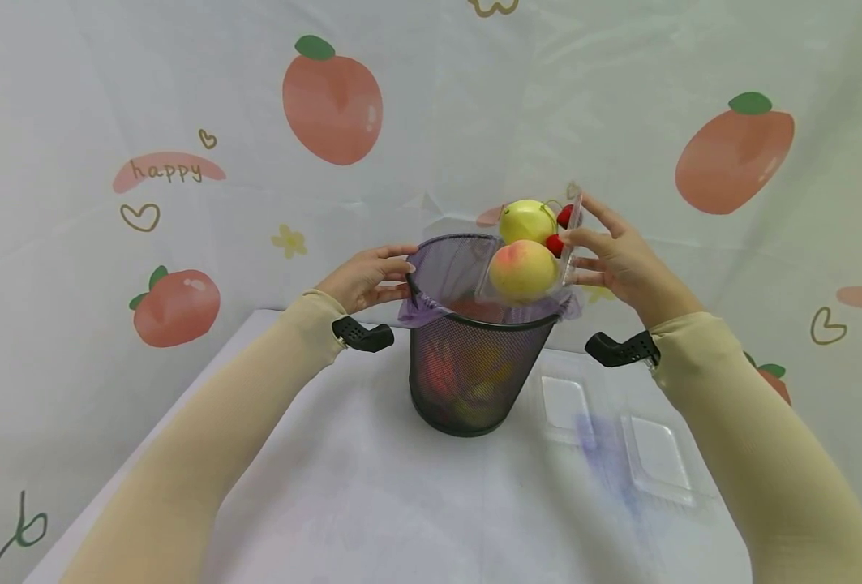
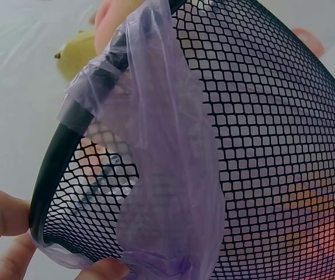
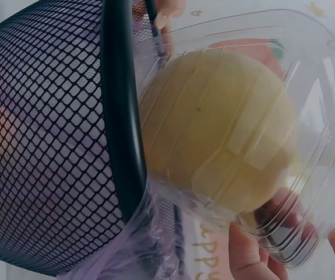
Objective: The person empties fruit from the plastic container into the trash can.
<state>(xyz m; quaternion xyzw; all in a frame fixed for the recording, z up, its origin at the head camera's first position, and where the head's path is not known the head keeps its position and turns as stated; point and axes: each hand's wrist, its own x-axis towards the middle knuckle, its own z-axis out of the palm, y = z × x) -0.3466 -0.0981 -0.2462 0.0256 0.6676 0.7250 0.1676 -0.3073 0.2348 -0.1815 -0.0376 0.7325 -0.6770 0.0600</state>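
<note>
A black wire-mesh wastebasket [image 1: 431, 397] stands on the table, lined with a thin purple plastic bag [image 2: 173, 192] folded over its rim. My left hand [image 1: 370, 278] grips that rim on the left side, thumb and fingers around it. Over the opening, my right hand [image 1: 633, 268] holds a clear plastic tray [image 3: 324, 99] by its edge, tipped steeply toward the basket. At the tray's open side are a peach [image 1: 524, 272], a yellow-green fruit [image 1: 527, 219] and red cherries [image 1: 555, 243]. Red and yellow fruit shows dimly through the mesh, low in the basket.
Two more clear plastic trays [image 1: 565, 403] lie on the white tabletop [image 1: 401, 511] to the right of the wastebasket. A white cloth backdrop [image 1: 431, 97] printed with fruit hangs right behind the table.
</note>
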